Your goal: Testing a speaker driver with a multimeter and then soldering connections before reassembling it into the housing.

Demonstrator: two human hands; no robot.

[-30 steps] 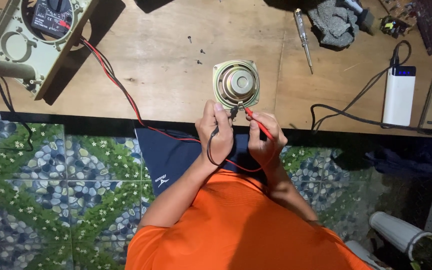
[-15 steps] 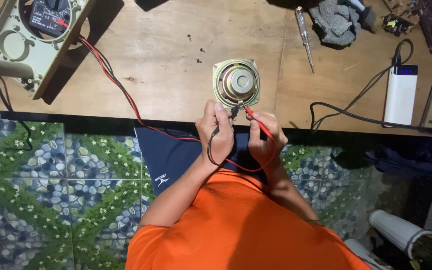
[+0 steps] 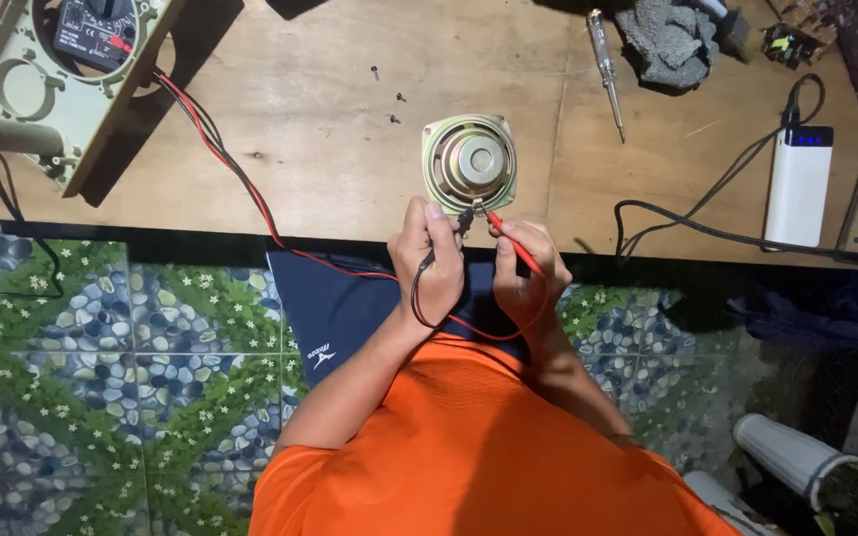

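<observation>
Speaker (image 3: pixel 470 163) flat, cone up; left hand (image 3: pixel 431 260) grips black probe (image 3: pixel 446 238), right hand (image 3: pixel 526 278) red probe (image 3: pixel 510 238).

wooden workbench (image 3: pixel 300 149) | pebble-and-flower patterned floor tiles (image 3: pixel 101 397) | light from above, dim right side

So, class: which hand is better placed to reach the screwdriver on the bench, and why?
Right. The screwdriver lies right of the speaker, nearer the right hand; the left hand would probably cross over.
</observation>
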